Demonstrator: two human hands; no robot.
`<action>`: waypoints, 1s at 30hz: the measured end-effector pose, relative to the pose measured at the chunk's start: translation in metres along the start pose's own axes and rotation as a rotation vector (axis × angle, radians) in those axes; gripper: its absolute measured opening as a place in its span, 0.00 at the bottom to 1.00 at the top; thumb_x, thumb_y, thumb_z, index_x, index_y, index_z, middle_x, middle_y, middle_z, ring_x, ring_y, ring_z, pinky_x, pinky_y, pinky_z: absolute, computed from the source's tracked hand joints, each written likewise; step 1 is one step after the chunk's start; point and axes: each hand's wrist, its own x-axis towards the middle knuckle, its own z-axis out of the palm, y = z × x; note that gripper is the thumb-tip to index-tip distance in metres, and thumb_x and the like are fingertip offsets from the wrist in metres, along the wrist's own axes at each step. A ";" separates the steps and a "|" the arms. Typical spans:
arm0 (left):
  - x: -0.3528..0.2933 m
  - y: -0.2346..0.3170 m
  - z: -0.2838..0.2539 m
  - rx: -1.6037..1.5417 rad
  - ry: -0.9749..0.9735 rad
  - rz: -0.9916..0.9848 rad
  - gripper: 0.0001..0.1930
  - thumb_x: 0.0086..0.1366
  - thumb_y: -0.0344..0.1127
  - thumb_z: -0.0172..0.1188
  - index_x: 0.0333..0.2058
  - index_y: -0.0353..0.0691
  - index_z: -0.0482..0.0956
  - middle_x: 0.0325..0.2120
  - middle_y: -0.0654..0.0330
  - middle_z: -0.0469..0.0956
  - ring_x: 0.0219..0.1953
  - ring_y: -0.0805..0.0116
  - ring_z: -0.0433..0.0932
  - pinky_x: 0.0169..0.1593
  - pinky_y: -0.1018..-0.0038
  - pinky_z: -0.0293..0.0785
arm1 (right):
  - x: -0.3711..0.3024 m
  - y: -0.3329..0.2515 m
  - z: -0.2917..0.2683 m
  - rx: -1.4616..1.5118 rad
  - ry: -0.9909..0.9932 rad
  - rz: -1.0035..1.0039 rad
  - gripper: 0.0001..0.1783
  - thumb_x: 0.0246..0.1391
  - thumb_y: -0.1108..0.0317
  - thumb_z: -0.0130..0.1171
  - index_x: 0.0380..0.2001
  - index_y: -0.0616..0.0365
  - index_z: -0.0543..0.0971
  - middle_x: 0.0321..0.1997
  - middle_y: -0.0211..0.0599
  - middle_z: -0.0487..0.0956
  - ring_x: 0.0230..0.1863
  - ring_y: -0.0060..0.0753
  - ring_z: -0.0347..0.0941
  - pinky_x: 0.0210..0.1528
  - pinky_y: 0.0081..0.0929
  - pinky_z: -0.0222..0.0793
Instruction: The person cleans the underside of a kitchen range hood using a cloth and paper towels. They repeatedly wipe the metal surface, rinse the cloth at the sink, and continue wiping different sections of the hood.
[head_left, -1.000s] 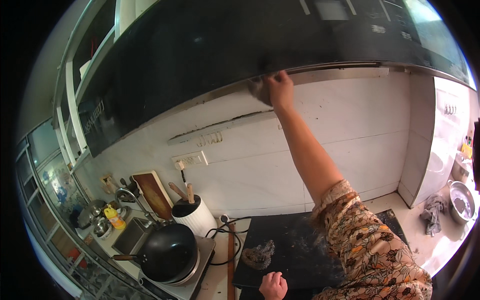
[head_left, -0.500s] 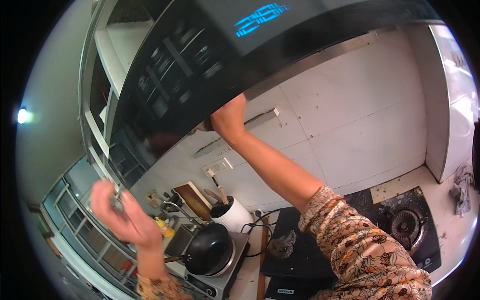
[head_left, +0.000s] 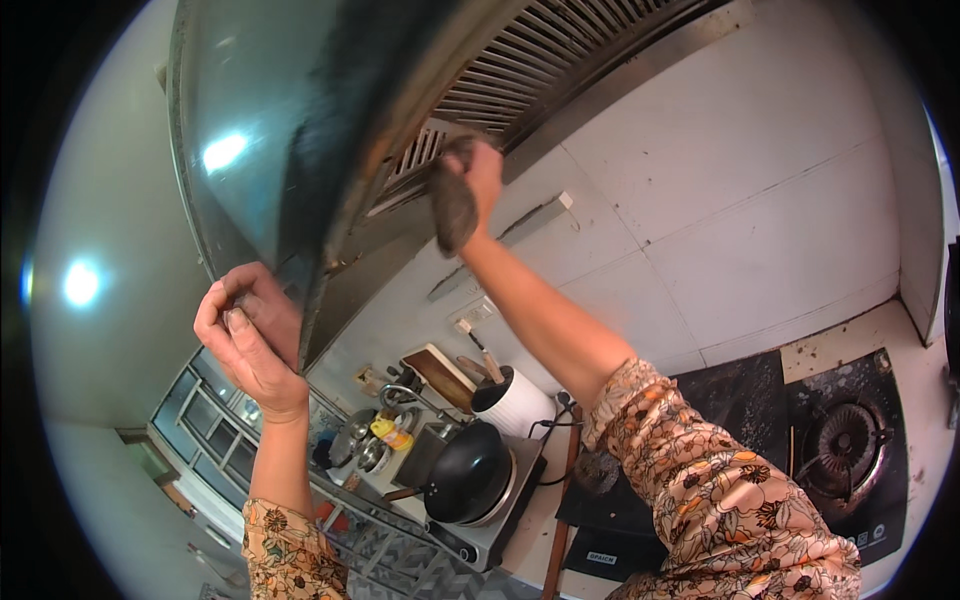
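Observation:
Overhead hangs a range hood with a dark glossy front panel [head_left: 255, 150] and a slatted grille [head_left: 545, 65] on its underside. My left hand [head_left: 255, 355] is raised at the panel's lower left end. Its fingers are curled against the edge, with the reflection of skin in the glass beside them. A grimy dark grey rag [head_left: 455, 210] is bunched in my right hand [head_left: 485, 180], which is closed on it just below the grille. The rag's upper part is blurred; I cannot tell whether it touches the slats.
Below, a black wok [head_left: 468, 470] sits on a small cooker, beside a white ribbed knife holder [head_left: 515, 400]. A black gas stove [head_left: 845, 440] lies at the right. Near the sink are a yellow bottle [head_left: 390, 433] and metal pots [head_left: 352, 438]. A wall rail [head_left: 535, 218] runs behind my right wrist.
My left hand has gone from mid-air to the panel's edge. My right hand, earlier partly behind the panel, now shows with the rag. The grille has come into sight, and the panel appears at a steeper angle.

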 end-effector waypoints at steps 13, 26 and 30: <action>-0.002 -0.002 0.000 -0.032 0.002 -0.009 0.17 0.64 0.36 0.34 0.46 0.31 0.60 0.42 0.53 0.66 0.44 0.67 0.64 0.52 0.72 0.56 | -0.010 -0.034 -0.010 -0.018 -0.066 -0.482 0.30 0.30 0.80 0.57 0.45 0.52 0.69 0.46 0.41 0.70 0.44 0.45 0.66 0.48 0.36 0.61; 0.003 -0.001 0.003 0.097 -0.009 0.062 0.17 0.64 0.35 0.33 0.46 0.31 0.61 0.45 0.53 0.64 0.45 0.66 0.64 0.52 0.73 0.56 | 0.043 -0.051 -0.008 0.074 -0.091 0.114 0.17 0.40 0.61 0.57 0.30 0.61 0.69 0.24 0.47 0.74 0.29 0.45 0.71 0.35 0.30 0.65; -0.004 -0.002 -0.001 0.007 -0.021 -0.002 0.17 0.63 0.35 0.33 0.46 0.31 0.60 0.44 0.52 0.65 0.45 0.66 0.64 0.52 0.72 0.56 | -0.008 -0.044 -0.032 0.068 -0.407 0.266 0.18 0.37 0.60 0.60 0.28 0.62 0.71 0.23 0.44 0.75 0.25 0.39 0.70 0.33 0.29 0.66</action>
